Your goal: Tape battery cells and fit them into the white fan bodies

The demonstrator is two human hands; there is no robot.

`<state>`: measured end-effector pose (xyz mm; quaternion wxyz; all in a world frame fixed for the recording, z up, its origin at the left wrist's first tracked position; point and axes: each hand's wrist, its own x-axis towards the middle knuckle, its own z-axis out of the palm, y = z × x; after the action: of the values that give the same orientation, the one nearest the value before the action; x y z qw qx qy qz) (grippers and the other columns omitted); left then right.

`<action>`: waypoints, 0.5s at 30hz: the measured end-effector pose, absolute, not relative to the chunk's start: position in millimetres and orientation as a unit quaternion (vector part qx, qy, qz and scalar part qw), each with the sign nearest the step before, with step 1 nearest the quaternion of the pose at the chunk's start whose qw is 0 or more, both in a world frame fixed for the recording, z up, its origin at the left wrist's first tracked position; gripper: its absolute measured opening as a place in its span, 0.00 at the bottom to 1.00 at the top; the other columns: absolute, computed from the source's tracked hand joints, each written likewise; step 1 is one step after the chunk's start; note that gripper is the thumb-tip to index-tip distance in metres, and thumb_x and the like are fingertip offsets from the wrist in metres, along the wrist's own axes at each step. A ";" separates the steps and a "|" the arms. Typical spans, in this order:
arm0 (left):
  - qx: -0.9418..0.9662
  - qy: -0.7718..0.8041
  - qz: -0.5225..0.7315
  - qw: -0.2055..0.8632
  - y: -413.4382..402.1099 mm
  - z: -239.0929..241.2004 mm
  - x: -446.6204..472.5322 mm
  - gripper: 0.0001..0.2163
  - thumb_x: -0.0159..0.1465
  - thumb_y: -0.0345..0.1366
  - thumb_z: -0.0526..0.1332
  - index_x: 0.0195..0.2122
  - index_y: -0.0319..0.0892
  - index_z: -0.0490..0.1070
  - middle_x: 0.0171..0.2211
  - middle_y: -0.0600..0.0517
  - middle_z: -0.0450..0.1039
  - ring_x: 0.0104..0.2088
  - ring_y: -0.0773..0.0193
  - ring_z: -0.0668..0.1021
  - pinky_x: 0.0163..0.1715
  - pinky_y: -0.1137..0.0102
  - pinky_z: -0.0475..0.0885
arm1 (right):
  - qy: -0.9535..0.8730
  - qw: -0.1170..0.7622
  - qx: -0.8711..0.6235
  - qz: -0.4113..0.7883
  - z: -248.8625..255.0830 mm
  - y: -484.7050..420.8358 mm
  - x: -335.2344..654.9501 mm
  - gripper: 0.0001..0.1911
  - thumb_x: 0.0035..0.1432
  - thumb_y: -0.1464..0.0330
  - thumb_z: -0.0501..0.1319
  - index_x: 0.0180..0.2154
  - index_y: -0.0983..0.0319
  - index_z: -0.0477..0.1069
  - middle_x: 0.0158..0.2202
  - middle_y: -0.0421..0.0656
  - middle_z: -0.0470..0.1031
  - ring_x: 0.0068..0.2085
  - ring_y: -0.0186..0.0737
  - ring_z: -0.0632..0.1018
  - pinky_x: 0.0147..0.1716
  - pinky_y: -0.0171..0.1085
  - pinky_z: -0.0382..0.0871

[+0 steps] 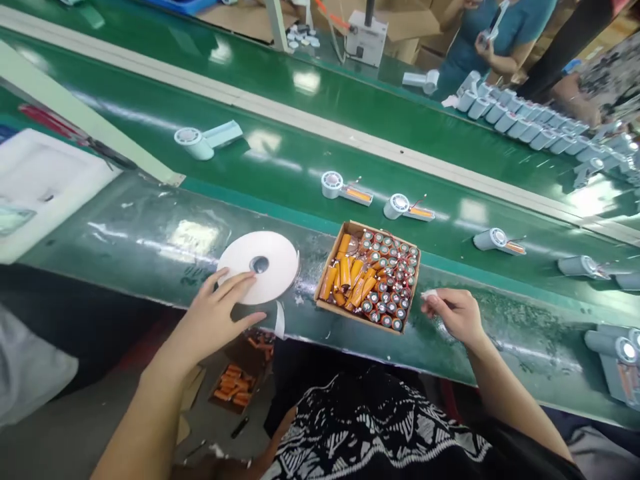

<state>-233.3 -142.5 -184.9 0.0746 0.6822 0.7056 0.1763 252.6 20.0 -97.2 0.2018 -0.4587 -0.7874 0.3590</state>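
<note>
green bench [145, 230], left hand [217, 317] spread flat on tape roll [278, 268], right hand [454, 313] pinching white scrap [429, 293]

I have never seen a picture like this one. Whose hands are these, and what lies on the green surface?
One camera, worn on a person's head, looks down at that person's own bare hands; there is no machine. The left hand rests, fingers spread, on a flat white roll. The right hand pinches a small white piece. Between them stands a cardboard box of orange cells. Behind it, a green belt carries white fan-like parts. Another person stands across the belt.
</note>
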 end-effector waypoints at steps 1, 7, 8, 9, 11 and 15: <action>0.680 0.710 0.162 0.088 -137.7 -186.4 -232.9 0.28 0.65 0.56 0.63 0.62 0.48 0.78 0.65 0.42 0.77 0.71 0.31 0.68 0.72 0.40 0.65 | -0.787 0.199 -0.449 0.374 -100.0 19.4 245.6 0.10 0.73 0.54 0.65 0.44 0.51 0.83 0.43 0.44 0.85 0.41 0.45 0.84 0.35 0.40 0.82; 0.667 0.724 0.157 0.078 -115.1 -162.8 -206.0 0.29 0.66 0.51 0.63 0.65 0.43 0.73 0.64 0.38 0.75 0.71 0.32 0.66 0.72 0.40 0.65 | -0.782 0.259 -0.295 0.484 -102.3 7.6 190.2 0.22 0.74 0.49 0.62 0.39 0.57 0.85 0.28 0.44 0.84 0.23 0.38 0.79 0.25 0.36 0.75; 0.669 0.716 0.191 0.049 -118.8 -155.7 -192.4 0.28 0.66 0.50 0.65 0.65 0.44 0.71 0.62 0.38 0.75 0.71 0.33 0.65 0.72 0.40 0.65 | -0.772 0.250 -0.278 0.514 -100.2 1.3 183.8 0.21 0.73 0.48 0.63 0.45 0.58 0.85 0.29 0.44 0.84 0.22 0.36 0.78 0.24 0.34 0.74; 0.670 0.705 0.231 0.014 -124.6 -149.1 -176.4 0.28 0.66 0.49 0.67 0.65 0.45 0.69 0.61 0.38 0.75 0.71 0.33 0.65 0.72 0.39 0.66 | -0.759 0.230 -0.265 0.549 -98.2 -6.3 178.5 0.23 0.72 0.47 0.64 0.50 0.59 0.84 0.30 0.43 0.85 0.22 0.34 0.78 0.23 0.33 0.73; 0.672 0.674 0.303 -0.046 -139.3 -139.1 -142.6 0.30 0.63 0.45 0.72 0.65 0.50 0.67 0.57 0.41 0.76 0.72 0.34 0.64 0.71 0.37 0.66 | -0.733 0.177 -0.238 0.612 -96.4 -23.3 169.6 0.31 0.67 0.44 0.68 0.58 0.60 0.80 0.32 0.42 0.86 0.22 0.33 0.77 0.22 0.31 0.72; 0.689 0.634 0.350 -0.033 -161.6 -137.7 -103.1 0.32 0.57 0.37 0.77 0.61 0.59 0.67 0.52 0.46 0.74 0.72 0.35 0.63 0.69 0.36 0.69 | -0.764 0.107 -0.163 0.615 -108.8 -55.1 156.0 0.22 0.71 0.48 0.67 0.39 0.61 0.83 0.27 0.42 0.83 0.25 0.34 0.80 0.26 0.32 0.71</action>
<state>-103.1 -161.6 -137.7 -0.0325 0.6887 0.6342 0.3499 156.0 -55.1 -108.8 0.1071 -0.1629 -0.7639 0.6151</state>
